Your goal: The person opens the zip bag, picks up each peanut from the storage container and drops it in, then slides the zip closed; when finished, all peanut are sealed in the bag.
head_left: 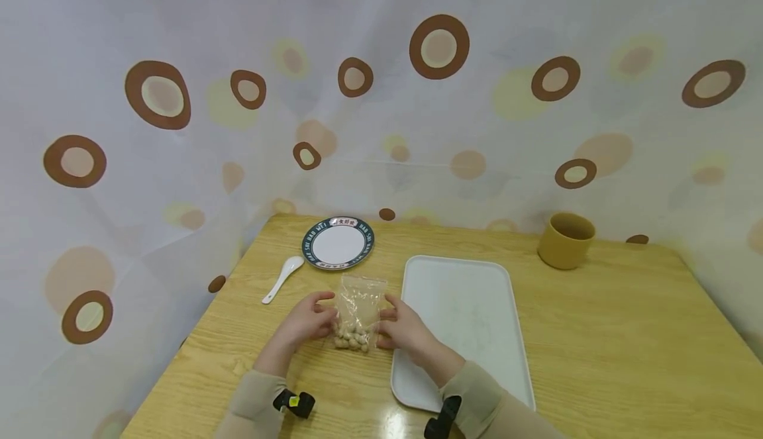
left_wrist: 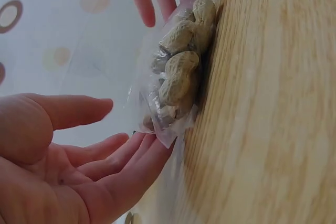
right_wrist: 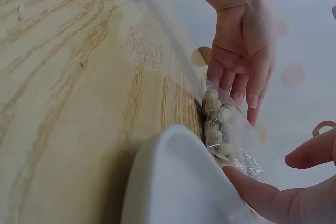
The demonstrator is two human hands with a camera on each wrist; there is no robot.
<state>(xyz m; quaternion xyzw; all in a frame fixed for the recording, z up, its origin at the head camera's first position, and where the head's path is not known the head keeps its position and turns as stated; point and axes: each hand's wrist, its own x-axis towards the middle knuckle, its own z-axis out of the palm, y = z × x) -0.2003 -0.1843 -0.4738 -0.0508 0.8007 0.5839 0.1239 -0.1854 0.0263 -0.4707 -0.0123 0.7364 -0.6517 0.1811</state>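
Note:
A clear zip bag (head_left: 362, 300) with several unshelled peanuts (head_left: 353, 338) in its lower end lies on the table between the two hands. At its left side is my left hand (head_left: 310, 322); the left wrist view shows its fingertips touching the bag's edge, while the thumb stands apart. My right hand (head_left: 410, 330) is at the opposite side, its fingers loosely bent by the bag's edge. In the right wrist view a right finger (right_wrist: 252, 190) reaches the plastic, and the thumb stays clear of it. Neither hand pinches the bag.
A white tray (head_left: 461, 320) lies just right of the bag, partly under the right forearm. Behind the bag is a green-rimmed plate (head_left: 338, 243), with a white spoon (head_left: 284, 279) to its left. A mustard-coloured cup (head_left: 565, 243) stands at the back right.

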